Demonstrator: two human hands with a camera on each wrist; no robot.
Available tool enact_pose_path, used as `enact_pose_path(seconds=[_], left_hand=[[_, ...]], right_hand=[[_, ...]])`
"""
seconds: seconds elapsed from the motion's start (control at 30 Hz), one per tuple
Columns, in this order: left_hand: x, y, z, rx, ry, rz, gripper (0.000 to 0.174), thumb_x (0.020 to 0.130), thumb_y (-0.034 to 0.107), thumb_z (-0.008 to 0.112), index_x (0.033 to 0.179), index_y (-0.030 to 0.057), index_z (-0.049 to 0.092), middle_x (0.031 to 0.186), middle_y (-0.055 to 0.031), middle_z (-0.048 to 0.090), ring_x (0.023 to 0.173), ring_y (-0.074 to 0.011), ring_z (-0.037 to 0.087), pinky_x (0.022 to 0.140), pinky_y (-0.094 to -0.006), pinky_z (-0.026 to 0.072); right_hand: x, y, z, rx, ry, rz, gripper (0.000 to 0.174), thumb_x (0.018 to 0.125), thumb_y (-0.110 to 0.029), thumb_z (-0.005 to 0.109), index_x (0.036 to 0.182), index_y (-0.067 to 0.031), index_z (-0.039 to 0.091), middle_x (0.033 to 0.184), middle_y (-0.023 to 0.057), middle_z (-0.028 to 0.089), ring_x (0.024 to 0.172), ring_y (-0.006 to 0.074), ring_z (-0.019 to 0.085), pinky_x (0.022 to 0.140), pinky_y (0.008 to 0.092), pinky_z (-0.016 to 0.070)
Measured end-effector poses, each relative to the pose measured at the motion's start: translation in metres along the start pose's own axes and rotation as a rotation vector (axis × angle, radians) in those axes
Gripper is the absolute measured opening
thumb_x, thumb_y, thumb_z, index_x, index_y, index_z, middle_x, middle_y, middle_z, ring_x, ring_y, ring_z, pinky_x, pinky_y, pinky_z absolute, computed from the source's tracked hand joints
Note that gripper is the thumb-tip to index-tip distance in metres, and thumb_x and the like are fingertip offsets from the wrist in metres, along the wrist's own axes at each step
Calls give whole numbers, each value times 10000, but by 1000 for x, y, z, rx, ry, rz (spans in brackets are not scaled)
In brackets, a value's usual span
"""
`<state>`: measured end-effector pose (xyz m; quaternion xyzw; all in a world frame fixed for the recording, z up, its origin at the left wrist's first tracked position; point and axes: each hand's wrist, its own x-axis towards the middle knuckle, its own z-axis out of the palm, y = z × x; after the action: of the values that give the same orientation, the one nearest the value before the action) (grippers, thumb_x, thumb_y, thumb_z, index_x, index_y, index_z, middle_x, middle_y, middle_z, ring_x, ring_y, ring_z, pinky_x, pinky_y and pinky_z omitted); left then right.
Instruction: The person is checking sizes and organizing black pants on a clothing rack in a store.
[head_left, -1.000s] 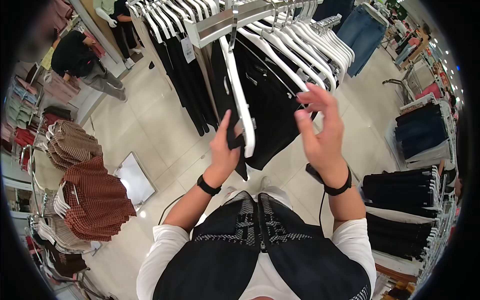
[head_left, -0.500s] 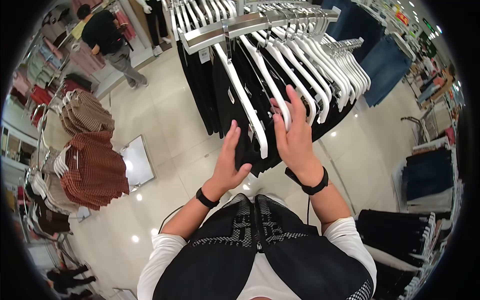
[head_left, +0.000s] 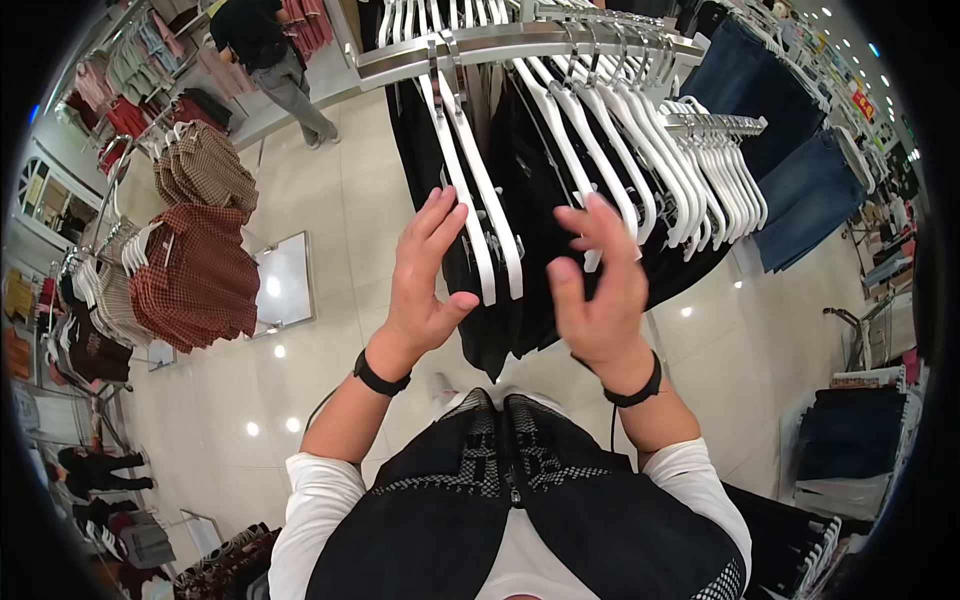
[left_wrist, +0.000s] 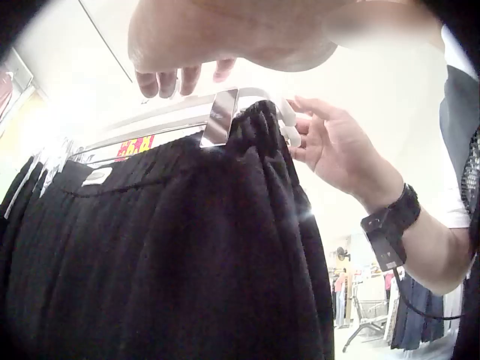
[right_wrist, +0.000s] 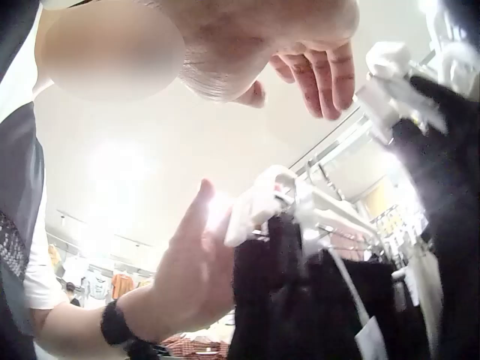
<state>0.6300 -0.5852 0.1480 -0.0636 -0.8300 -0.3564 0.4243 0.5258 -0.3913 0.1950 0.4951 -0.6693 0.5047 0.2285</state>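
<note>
Two white hangers (head_left: pixel 478 210) hang close together on the metal rail (head_left: pixel 520 42), carrying black garments (head_left: pixel 490 335). Beside their outer ends is my left hand (head_left: pixel 425 285), its fingers extended; in the right wrist view this hand (right_wrist: pixel 191 274) lies against a hanger end (right_wrist: pixel 259 206). Across a gap, my right hand (head_left: pixel 605 295) is spread with slightly bent fingers near another row of white hangers (head_left: pixel 620 150), holding nothing. The left wrist view has black pleated fabric (left_wrist: pixel 165 247) hanging below a hanger with a metal clip (left_wrist: pixel 220 118).
Jeans (head_left: pixel 815 190) hang beyond the rail on the right. Checked red shirts (head_left: pixel 200 275) are on a rack at left, near a floor mirror (head_left: pixel 285 283). A person in a dark top (head_left: pixel 250 35) stands at the upper left. Dark garments (head_left: pixel 850 432) hang at lower right.
A second hanger now stands beside the one near my left hand, with a wider gap to the others. My right hand has come away from the hanger it touched. The head view has shifted.
</note>
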Motion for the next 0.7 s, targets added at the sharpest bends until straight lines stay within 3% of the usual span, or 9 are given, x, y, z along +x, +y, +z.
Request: enact_pose_path(seconds=[0.03,0.1,0.2,0.3,0.33,0.43,0.47,0.57,0.7], left_hand=[[1,2,3,27,5,21,787,927,649,510,1408,25,514,1480,-228,446,1390,-411,398,1129,-495,305],[5,4,8,79,10,64,776,912,648,536,1398,43,531,1465,-212,469,1388,-407,400,1128,-498,307],[19,11,7,253,-80,193,676,875,570,635,1326,69,593,1414,-160,534,1365,-379,436,1122,-496,317],[33,30,9,362,-139,161,562,818,435,733,1238,75,637,1351,-107,592,1329,-341,480,1115,-489,328],[37,34,12,326,-109,145,459,773,267,764,1179,81,661,1306,-76,626,1268,-303,530,1071,-461,366],[43,37,12,405,-162,148,445,751,157,726,1188,96,666,1292,-60,637,1209,-277,555,1015,-421,396],[42,37,12,407,-149,157,500,718,60,646,1215,115,668,1291,-45,642,1105,-246,576,937,-398,415],[39,39,3,531,-209,137,579,690,20,585,1254,126,664,1283,-26,642,1028,-231,572,892,-401,417],[40,35,2,504,-118,170,651,650,0,535,1280,109,656,1145,-58,645,940,-248,561,827,-389,430]], right_hand=[[1,7,-6,-57,98,3,570,856,-28,667,1384,32,462,1235,211,620,985,296,657,799,371,531],[7,7,-18,-181,37,141,563,853,1,645,1386,29,463,1224,206,617,965,278,626,812,371,516],[13,6,-17,-252,12,93,622,837,0,666,1415,28,438,1127,186,616,928,310,603,823,371,511],[22,1,-18,-349,-88,121,662,866,-45,689,1465,-15,407,1090,179,644,947,305,628,818,399,510],[25,-1,-17,-369,-125,141,671,865,-48,694,1468,-15,401,1078,182,647,944,310,632,813,398,512],[31,3,-14,-439,-150,116,724,838,-52,718,1478,-11,384,994,177,653,865,314,634,758,402,511],[33,2,-13,-461,-149,101,731,829,-49,721,1478,-11,385,981,173,651,848,312,631,743,404,509],[36,-2,-5,-540,-158,126,733,808,-34,722,1468,-13,403,915,152,632,785,299,606,696,409,496],[37,7,8,-559,-152,111,665,822,-2,687,1440,-7,440,847,131,588,791,287,581,697,403,482]])
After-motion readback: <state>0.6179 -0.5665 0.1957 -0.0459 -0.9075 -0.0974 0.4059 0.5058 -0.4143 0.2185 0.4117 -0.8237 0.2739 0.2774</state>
